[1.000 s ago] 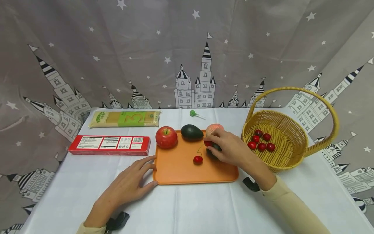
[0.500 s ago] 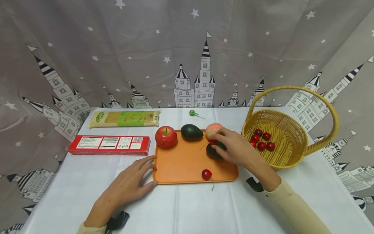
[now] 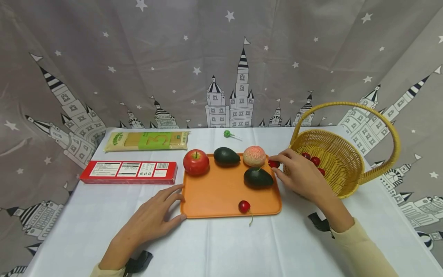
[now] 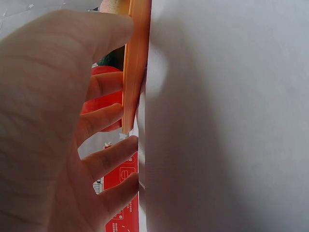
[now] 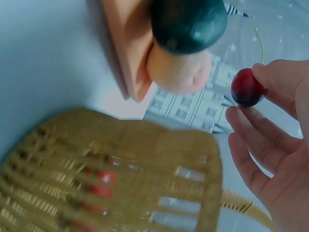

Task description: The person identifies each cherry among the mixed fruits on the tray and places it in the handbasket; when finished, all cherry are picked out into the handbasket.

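Observation:
My right hand (image 3: 304,173) pinches a dark red cherry (image 5: 247,87) by its side, the thin green stem sticking up. It hovers between the right edge of the orange tray (image 3: 214,200) and the wicker basket (image 3: 340,161). Several cherries (image 3: 315,161) lie inside the basket, partly hidden by the hand. Another cherry (image 3: 244,207) rests at the tray's front edge, its stem hanging over the rim. My left hand (image 3: 152,215) touches the tray's left edge with spread fingers and thumb. Two dark green avocados (image 3: 258,177), a pinkish peach (image 3: 254,156) and a red apple (image 3: 196,162) sit on the tray.
Left of the tray lie a red box (image 3: 129,172) and a yellow-green noodle packet (image 3: 147,141). A green lollipop (image 3: 227,133) lies behind the tray. The basket's tall handle (image 3: 394,142) arches over it. A grey castle-print curtain (image 3: 166,61) hangs behind the table.
My right hand has lifted a cherry from beside the avocado and moved right toward the basket. The other cherry rolled from mid-tray to the front edge. The left hand stays put.

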{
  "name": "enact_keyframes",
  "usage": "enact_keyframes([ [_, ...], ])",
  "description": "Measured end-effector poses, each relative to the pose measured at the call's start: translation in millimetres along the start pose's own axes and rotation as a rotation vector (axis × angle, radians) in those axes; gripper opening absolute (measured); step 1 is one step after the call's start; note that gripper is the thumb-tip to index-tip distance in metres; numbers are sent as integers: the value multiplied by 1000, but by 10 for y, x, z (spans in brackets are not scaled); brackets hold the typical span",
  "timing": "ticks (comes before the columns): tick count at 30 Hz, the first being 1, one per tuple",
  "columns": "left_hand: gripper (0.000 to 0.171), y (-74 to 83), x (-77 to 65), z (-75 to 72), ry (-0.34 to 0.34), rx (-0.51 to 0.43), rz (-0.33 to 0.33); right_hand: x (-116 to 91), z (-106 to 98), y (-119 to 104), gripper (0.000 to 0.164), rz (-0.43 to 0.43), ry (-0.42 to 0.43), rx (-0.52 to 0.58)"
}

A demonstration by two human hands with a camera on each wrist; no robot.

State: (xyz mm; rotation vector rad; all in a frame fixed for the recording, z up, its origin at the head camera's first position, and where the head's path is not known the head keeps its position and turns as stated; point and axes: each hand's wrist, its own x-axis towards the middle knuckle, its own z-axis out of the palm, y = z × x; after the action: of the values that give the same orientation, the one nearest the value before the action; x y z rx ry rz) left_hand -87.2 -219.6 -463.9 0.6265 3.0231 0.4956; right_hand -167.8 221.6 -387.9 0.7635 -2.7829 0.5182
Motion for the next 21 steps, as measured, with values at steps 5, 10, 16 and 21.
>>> enact_keyframes([
  [5, 47, -1, -4, 2, 4, 2, 4, -95, -73, 138, 31, 31, 34, 9],
  [10, 48, -2, -3, 6, 3, 3, 1, -171, -132, 269, 32, 50, 70, 11],
  [16, 48, -7, -5, 6, 8, 8, 9, -264, -189, 409, 34, 78, 89, 0],
  [21, 48, -8, -3, 3, 11, 8, 14, -331, -218, 529, 34, 81, 121, -19],
])
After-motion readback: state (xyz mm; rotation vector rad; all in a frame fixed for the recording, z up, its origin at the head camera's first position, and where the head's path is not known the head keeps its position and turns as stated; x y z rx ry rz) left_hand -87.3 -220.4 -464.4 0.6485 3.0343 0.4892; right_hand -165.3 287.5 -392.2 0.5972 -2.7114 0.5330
